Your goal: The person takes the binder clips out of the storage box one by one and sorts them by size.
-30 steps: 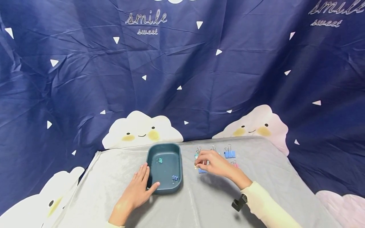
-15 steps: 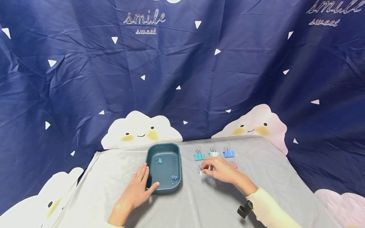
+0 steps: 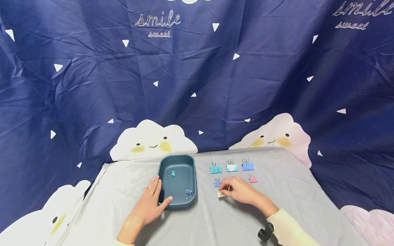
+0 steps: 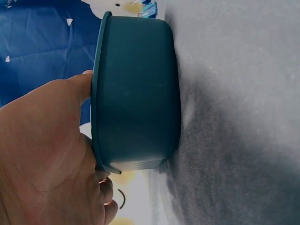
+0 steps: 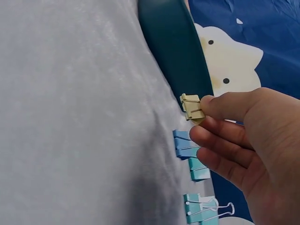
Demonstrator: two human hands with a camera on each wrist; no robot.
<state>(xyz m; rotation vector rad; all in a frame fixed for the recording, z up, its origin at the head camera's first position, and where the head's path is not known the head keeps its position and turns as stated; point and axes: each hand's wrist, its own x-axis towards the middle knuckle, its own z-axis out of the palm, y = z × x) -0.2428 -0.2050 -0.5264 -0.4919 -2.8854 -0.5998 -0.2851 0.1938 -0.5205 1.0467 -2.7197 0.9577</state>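
My right hand (image 3: 226,190) pinches a small yellow binder clip (image 3: 221,194) between thumb and fingertips, just above the grey cloth and right of the dark teal tray (image 3: 176,206). The right wrist view shows that yellow clip (image 5: 192,108) at the tips of my right hand (image 5: 208,112), with the tray's wall (image 5: 176,56) behind. My left hand (image 3: 149,201) lies flat against the tray's near left corner, fingers straight along the side and thumb along the front wall. In the left wrist view my left hand (image 4: 47,154) presses on the tray (image 4: 136,93).
Inside the tray lie a small teal clip (image 3: 172,173) and a small blue clip (image 3: 188,192). On the cloth, a far row holds a teal clip (image 3: 215,169), a white-teal clip (image 3: 231,167) and a blue clip (image 3: 247,166). Nearer lie a small blue clip (image 3: 217,183) and a pink one (image 3: 253,178).
My right hand has drawn back from the far row of clips toward me with the yellow clip, uncovering the clips it hid. The left hand and tray have stayed put.
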